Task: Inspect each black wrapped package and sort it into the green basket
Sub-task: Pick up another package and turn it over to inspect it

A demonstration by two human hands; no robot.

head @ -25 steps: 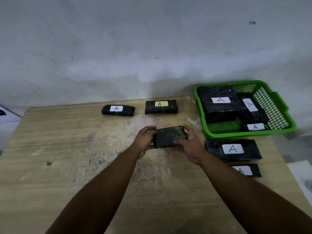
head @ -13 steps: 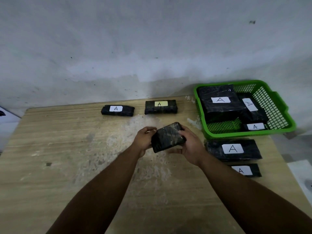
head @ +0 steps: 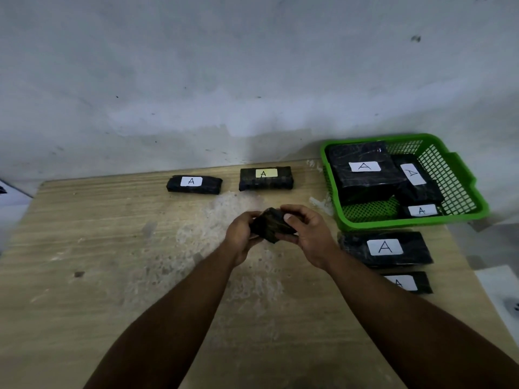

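Observation:
Above the middle of the wooden table [head: 118,282], both hands grip a small black wrapped package [head: 270,226], turned on edge with no label showing. My left hand [head: 241,234] holds its left end and my right hand [head: 307,234] curls over its right end. The green basket [head: 455,192] at the back right holds three black packages with white "A" labels. More labelled packages lie on the table: one [head: 193,184] and another [head: 266,178] by the wall, a large one [head: 384,248] and a smaller one [head: 410,282] in front of the basket.
A grey plastered wall [head: 252,80] rises right behind the table's far edge. The basket overhangs the table's right edge. Beyond the right edge, a white object [head: 502,293] lies lower down. A pale worn patch marks the tabletop under my hands.
The package in my hands has rotated from lying flat and level to tilted up on edge. My fingers have shifted further around it. Nothing else has moved.

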